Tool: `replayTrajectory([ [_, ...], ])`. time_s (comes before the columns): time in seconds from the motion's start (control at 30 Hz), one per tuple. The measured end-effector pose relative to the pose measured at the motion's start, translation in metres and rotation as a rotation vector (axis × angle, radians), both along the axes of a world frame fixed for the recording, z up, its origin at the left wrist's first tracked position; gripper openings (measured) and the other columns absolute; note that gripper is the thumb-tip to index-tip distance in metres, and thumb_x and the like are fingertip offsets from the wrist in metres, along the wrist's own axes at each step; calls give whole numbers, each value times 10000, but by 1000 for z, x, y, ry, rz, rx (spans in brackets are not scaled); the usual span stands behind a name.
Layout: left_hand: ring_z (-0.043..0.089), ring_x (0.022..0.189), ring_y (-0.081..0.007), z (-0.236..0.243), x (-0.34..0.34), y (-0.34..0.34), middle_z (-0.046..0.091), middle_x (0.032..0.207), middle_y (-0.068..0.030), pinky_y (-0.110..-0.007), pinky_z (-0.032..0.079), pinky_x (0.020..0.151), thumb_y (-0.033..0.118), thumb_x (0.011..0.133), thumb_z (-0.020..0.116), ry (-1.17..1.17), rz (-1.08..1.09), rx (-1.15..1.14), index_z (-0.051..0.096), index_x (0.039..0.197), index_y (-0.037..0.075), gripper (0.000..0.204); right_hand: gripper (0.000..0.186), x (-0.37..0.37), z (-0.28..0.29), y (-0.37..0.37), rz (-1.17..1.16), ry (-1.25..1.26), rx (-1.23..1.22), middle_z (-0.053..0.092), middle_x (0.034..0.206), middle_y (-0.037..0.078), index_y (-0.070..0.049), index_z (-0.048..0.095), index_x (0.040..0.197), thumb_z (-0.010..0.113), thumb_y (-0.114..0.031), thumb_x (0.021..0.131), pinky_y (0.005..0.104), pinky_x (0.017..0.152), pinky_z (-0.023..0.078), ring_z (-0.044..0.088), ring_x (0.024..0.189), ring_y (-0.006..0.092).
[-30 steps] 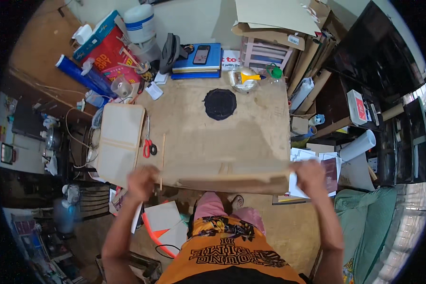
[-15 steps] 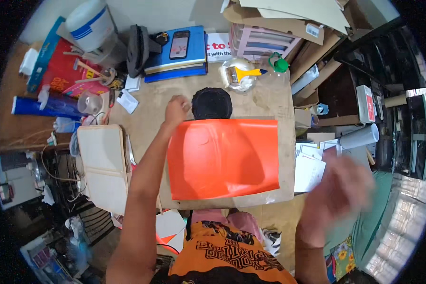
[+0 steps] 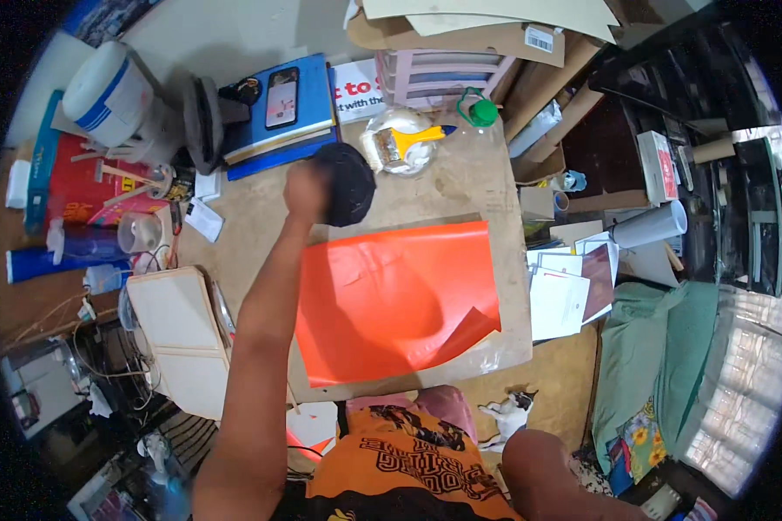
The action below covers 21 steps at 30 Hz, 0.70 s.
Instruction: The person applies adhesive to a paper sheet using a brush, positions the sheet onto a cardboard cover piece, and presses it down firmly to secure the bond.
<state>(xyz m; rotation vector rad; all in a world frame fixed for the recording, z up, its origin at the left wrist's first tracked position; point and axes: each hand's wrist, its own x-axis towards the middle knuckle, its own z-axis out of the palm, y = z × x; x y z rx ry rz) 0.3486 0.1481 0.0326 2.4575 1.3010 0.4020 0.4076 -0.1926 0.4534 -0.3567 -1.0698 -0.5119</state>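
My left hand (image 3: 304, 191) reaches across the table to a round black object (image 3: 351, 186) with a rough, angular rim. Its fingers are blurred but closed on that object's left edge; what the object is, I cannot tell. Just on the near side lies a glossy orange sheet (image 3: 382, 304), creased near its far left part, its near right edge lifted and bent. Of my right arm (image 3: 543, 469), only a bent part shows at the lower edge; my right hand is out of the picture.
A yellow-handled paintbrush (image 3: 417, 137) lies across a tub behind the black object. A phone (image 3: 281, 97) rests on blue folders (image 3: 243, 148). Papers (image 3: 558, 300) lie to the right of the wooden table (image 3: 460, 195). On the floor is a black-and-white cat (image 3: 506, 418).
My left hand has moved onto the black object, which has shifted away from the sheet. My right hand has left the view. The sheet's near right edge has lifted, and the view has turned.
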Motion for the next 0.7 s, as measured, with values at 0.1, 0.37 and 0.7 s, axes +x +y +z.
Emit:
replayTrajectory([
  [0.1,492,1077,-359,10,-1,-25,510,1153,-163,-481,465,847,419,729,729,-10,-34,73,549,1182,105,579,119,4,-9,-9,-40,7,-78,531,902,116,-24,514,895,549,-114,825,446,914,467,538,839,270],
  [0.37,588,773,-416,5,-11,-10,579,940,-218,-482,481,715,145,812,652,-34,98,36,558,868,51,144,265,13,-153,-52,-88,-74,-931,567,1039,124,-39,557,1065,551,-166,833,456,928,423,556,963,286],
  [0.7,550,641,-207,41,-126,-174,583,683,-108,-323,456,624,181,818,691,-448,270,-310,571,792,10,210,234,11,-361,-148,-393,-415,-2228,603,1003,106,-83,653,866,542,-285,830,443,819,402,583,871,270],
])
